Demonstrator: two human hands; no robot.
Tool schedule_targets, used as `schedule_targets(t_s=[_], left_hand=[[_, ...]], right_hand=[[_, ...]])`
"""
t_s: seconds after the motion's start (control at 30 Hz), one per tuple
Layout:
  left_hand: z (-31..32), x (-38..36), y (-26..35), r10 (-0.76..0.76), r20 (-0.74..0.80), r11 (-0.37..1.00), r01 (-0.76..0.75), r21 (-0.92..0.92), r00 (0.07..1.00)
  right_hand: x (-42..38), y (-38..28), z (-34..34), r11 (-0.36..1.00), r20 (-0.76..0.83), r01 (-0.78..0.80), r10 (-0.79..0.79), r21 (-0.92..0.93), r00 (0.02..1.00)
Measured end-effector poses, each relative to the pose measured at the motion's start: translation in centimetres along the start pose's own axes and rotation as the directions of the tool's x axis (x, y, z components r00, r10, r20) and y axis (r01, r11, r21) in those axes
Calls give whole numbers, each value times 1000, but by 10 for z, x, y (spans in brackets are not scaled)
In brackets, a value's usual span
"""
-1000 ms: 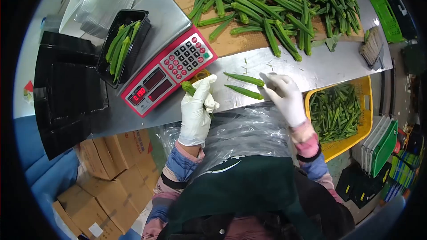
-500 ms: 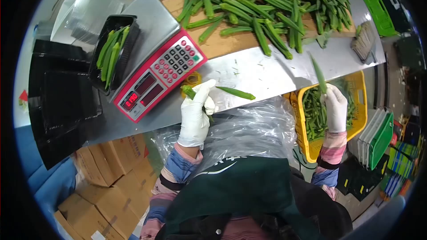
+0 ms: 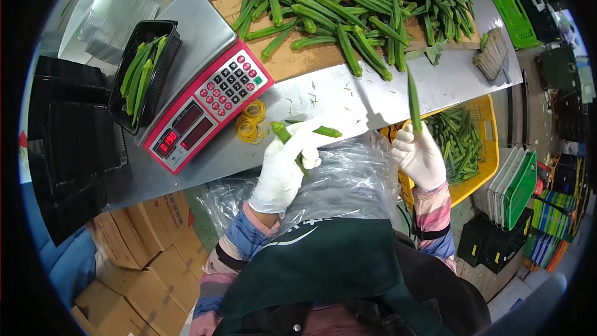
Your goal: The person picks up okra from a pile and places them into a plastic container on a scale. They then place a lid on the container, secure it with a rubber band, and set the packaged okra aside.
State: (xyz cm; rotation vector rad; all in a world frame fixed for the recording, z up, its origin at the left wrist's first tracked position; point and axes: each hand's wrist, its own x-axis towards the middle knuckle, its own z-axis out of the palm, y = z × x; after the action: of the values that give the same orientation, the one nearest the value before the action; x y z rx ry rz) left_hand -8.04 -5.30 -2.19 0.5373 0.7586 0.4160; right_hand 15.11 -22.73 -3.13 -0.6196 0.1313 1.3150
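Observation:
My left hand (image 3: pixel 278 174), in a white glove, is closed around an okra pod (image 3: pixel 280 130) whose thick end sticks out above the fingers. Another okra pod (image 3: pixel 328 132) lies at the table's edge, partly behind that hand's fingers. In my gloved right hand (image 3: pixel 424 160), a long okra pod (image 3: pixel 414 102) is pinched at its thick end, tip pointing up. This hand is beside a yellow crate (image 3: pixel 491 149) full of okra. Yellow rubber bands (image 3: pixel 250 126) lie between my left hand and the red scale (image 3: pixel 177 149).
A black tray (image 3: pixel 166 25) with several okra pods sits on the scale. A large okra heap (image 3: pixel 348 9) covers a wooden board (image 3: pixel 292 65). A brush (image 3: pixel 491 56) lies at the table's right end. Black trays (image 3: pixel 74 149) are stacked left; cardboard boxes (image 3: pixel 137 292) stand below.
My right hand has moved left, away from above the yellow crate, with its okra pod now more upright. My left hand has shifted slightly down, uncovering the rubber bands. The whole view has shifted left.

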Motion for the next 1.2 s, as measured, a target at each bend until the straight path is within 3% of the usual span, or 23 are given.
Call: schedule_targets(t_s=[0.1, 0.13, 0.17, 0.2, 0.23, 0.27, 0.3, 0.33, 0.4, 0.43, 0.53, 0.57, 0.63, 0.67, 0.7, 0.8, 0.93, 1.03, 1.07, 1.13, 1.17, 1.2], left_hand=[[-1, 0, -6, -34, 62, 999, 35, -21, 998], [1, -1, -7, -45, 64, 998, 47, -31, 997], [2, -4, -3, -53, 163, 996, 63, -57, 985], [4, -5, -5, -35, 152, 991, 53, -120, 988], [9, -4, -9, -16, 140, 982, 42, -183, 990], [11, -5, -10, 1, 129, 969, 30, -244, 992], [8, -5, -4, -14, 216, 975, 61, -213, 976], [-1, -4, -4, -16, 195, 974, 60, -220, 981], [-22, -1, -11, -19, 153, 970, 56, -237, 988], [-19, -4, -5, -47, -12, 980, 44, -194, 999], [-28, -7, -1, 1, -91, 987, -16, -163, 996], [-24, -10, 2, 2, -127, 993, -17, -118, 992], [-25, -11, 4, 9, -138, 994, -23, -103, 990], [-25, -11, 3, 11, -142, 995, -24, -96, 990], [-25, -10, 3, -4, -134, 993, -12, -121, 991], [-25, -6, -1, -39, -86, 984, 23, -176, 996], [-22, -6, 1, -67, -33, 976, 58, -209, 997], [-12, -6, 1, -29, 27, 957, 36, -288, 999], [-9, -6, 0, -4, 56, 946, 21, -323, 998], [-14, -3, -5, -22, 53, 963, 35, -269, 998], [-20, -1, -6, -29, 82, 973, 47, -226, 996], [-23, -1, -7, -37, 110, 982, 56, -182, 993]], right_hand=[[1, 17, 2, 993, -10, -95, 96, 76, 995], [2, 24, 5, 996, -5, -93, 92, -18, 996], [1, 35, 11, 943, -45, -38, 25, -330, 999], [-3, 45, 21, 792, -59, 6, -53, -610, 997], [-6, 53, 33, 569, -89, -49, -43, -821, 995], [-2, 61, 39, 350, 82, 100, -66, -931, 994], [2, 67, 40, 231, 142, 167, -123, -958, 982], [7, 71, 38, 105, 208, 228, -174, -968, 963], [25, 75, 31, -315, 417, 308, -383, -898, 824], [34, 78, 36, -317, 428, 314, -409, -895, 806], [62, 87, 23, -468, 510, 333, -323, -818, 797], [65, 86, 16, -445, 465, 304, -312, -842, 829], [64, 81, 22, 171, 132, 202, -350, -964, 927], [62, 77, 25, 466, -33, 109, -287, -878, 957], [60, 68, 22, 525, -40, 72, -199, -848, 979], [51, 65, 9, 846, -48, 55, -94, -530, 994], [41, 64, 10, 934, -54, -24, 4, -357, 999], [34, 75, 29, 597, -50, -9, -52, -802, 997], [30, 74, 46, 528, 27, -7, 56, -849, 998], [34, 79, 54, 429, 5, -52, 130, -902, 992], [41, 76, 58, 313, 54, 54, -10, -948, 999], [52, 75, 60, 157, 164, 206, -246, -966, 955]])
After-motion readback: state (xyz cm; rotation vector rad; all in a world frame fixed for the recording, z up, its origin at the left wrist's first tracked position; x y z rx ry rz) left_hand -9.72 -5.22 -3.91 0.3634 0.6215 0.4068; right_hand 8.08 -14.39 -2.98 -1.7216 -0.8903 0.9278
